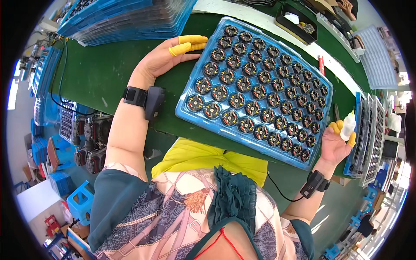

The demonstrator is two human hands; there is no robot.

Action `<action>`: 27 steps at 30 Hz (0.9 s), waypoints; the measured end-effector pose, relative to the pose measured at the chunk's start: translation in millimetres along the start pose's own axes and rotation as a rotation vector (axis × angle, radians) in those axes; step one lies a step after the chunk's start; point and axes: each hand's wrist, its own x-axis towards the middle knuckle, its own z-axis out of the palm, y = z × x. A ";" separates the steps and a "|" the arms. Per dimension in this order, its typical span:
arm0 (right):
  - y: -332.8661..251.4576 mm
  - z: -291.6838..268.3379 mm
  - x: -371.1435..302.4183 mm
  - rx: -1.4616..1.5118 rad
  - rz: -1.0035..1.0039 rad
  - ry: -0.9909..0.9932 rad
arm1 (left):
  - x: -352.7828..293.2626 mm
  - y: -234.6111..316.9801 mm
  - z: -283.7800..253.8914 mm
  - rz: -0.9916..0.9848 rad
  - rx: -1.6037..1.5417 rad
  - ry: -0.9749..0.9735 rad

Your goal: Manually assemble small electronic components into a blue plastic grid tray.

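Observation:
On the green bench lies a blue plastic tray [186, 113] filled with rows of round black motor-like parts [236, 100] showing copper, red and yellow bits. My left hand [167, 55], with yellow finger cots, rests at the tray's far left edge, its fingers stretched toward the rim. Off the tray's right end, my right hand [334, 145] is closed around a small white squeeze bottle [348, 126], nozzle up. Yellow cots cover some of its fingers too.
A tall stack of blue trays [130, 21] stands at the back left. More filled trays [368, 138] lean at the right edge. A black bin [296, 24] sits at the back, near a red tool [321, 65]. Blue stools [80, 203] stand on the floor. Another person's hand [346, 6] shows far right.

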 end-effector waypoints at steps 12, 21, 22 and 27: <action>-17.6 -1.3 -1.5 -0.551 -0.205 0.469 | -0.4 2.6 3.9 0.003 -0.035 0.009; -49.0 -25.9 45.4 -1.116 -0.174 0.550 | 2.9 6.5 5.2 -0.032 -0.027 0.048; -50.8 -30.3 52.3 -1.160 -0.169 0.607 | 3.8 7.8 6.4 -0.028 -0.037 0.058; -50.2 -55.8 87.3 -1.417 -0.108 0.708 | 3.1 7.0 6.8 -0.038 -0.122 0.052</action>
